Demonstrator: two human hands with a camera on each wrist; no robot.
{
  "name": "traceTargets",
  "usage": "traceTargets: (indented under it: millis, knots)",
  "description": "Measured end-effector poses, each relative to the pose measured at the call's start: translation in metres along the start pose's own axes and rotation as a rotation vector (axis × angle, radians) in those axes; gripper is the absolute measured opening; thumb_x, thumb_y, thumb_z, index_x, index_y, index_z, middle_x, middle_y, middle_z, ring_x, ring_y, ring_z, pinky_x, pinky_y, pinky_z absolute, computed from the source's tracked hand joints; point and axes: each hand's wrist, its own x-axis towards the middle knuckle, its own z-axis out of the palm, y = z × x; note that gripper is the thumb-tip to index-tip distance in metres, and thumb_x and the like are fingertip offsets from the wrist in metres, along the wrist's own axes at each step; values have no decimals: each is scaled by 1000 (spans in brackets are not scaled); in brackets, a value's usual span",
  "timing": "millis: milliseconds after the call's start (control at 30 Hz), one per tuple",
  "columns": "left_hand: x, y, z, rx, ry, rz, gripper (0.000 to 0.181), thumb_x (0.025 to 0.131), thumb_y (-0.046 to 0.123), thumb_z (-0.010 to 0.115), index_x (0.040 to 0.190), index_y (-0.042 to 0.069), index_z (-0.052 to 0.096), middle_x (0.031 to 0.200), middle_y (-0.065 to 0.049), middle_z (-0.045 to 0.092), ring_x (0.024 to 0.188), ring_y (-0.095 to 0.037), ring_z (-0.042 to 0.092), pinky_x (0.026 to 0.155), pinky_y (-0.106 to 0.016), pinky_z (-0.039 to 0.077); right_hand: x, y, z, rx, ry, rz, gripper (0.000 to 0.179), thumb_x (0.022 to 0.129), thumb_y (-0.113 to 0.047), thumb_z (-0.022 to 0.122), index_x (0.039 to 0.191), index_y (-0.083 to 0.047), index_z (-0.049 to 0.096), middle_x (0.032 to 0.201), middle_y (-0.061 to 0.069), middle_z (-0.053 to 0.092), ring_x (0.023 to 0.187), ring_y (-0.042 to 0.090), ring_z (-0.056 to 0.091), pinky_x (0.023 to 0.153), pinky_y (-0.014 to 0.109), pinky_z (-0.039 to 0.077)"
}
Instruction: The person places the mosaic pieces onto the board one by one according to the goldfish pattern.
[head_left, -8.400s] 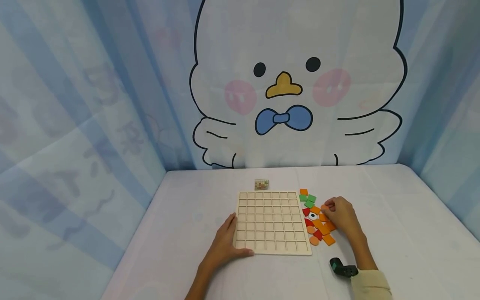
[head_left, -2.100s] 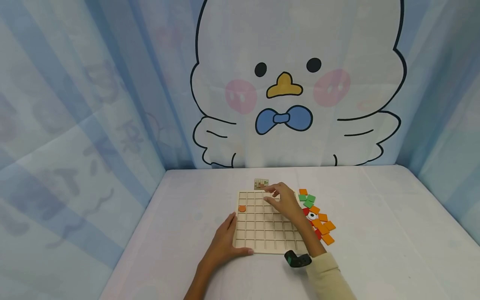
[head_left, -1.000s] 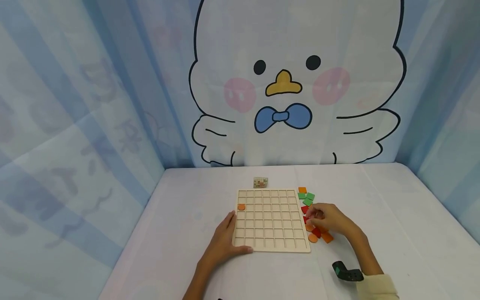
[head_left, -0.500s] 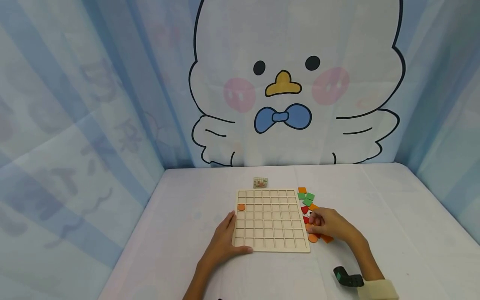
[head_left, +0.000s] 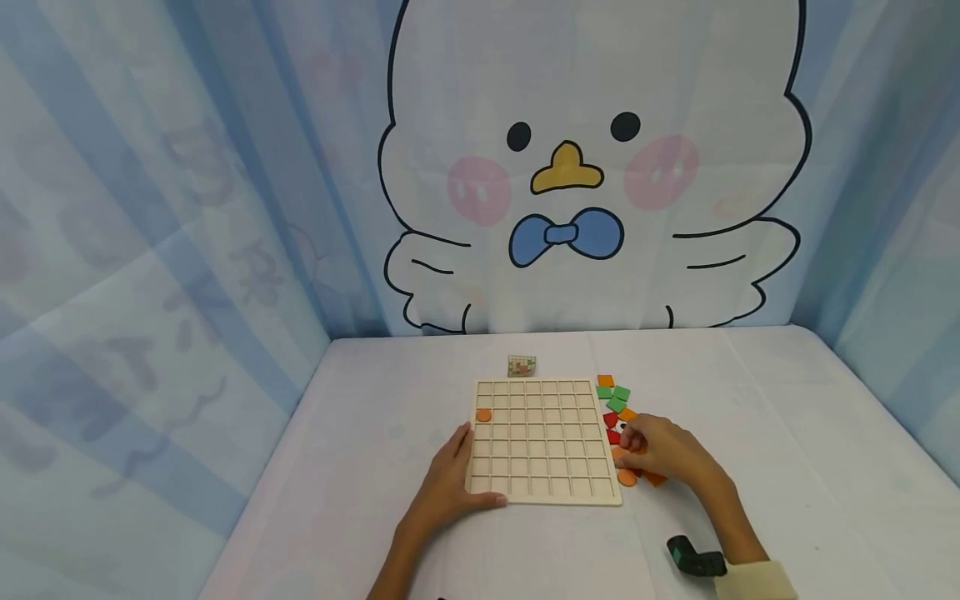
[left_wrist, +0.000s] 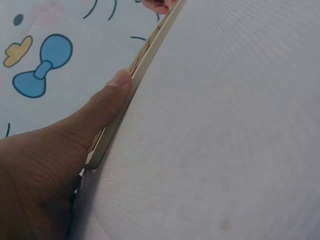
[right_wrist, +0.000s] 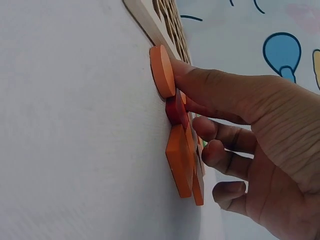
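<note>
A square wooden grid board lies on the table, with an orange round piece in a cell by its left edge. My left hand holds the board's near left corner, thumb along the front edge and fingers along the left side. Bent fingers of my right hand reach into the loose pieces right of the board. In the right wrist view its thumb is at the pile, beside an orange disc, a red piece and an orange square tile. Whether it pinches a piece is hidden.
A small patterned picture card lies behind the board. Several green tiles and an orange tile lie past its right edge. A black device sits by the right wrist. A curtain with a cartoon bird hangs behind the table.
An orange round piece now sits in the board's left column. My right hand went over the board, then back to the pieces, and has barely moved since half a second ago. The left hand stayed.
</note>
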Motion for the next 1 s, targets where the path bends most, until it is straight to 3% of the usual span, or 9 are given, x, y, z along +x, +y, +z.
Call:
traceTargets:
  millis: [600, 1000]
  knots:
    - [0, 0, 0, -14, 3, 2, 126, 66, 73, 74, 155, 3, 19, 164, -13, 15, 149, -33, 21, 118, -50, 28, 1, 1, 2, -41, 57, -55, 23, 79, -26, 79, 86, -12, 62, 75, -2, 53, 70, 11, 48, 58, 22, 42]
    - [-1, 0, 0, -14, 0, -1, 126, 66, 73, 74, 156, 4, 18, 164, -13, 14, 150, -33, 21, 118, -51, 28, 3, -1, 2, 25, 56, -56, 24, 84, -24, 75, 98, -7, 67, 73, -4, 56, 68, 11, 51, 57, 21, 45]
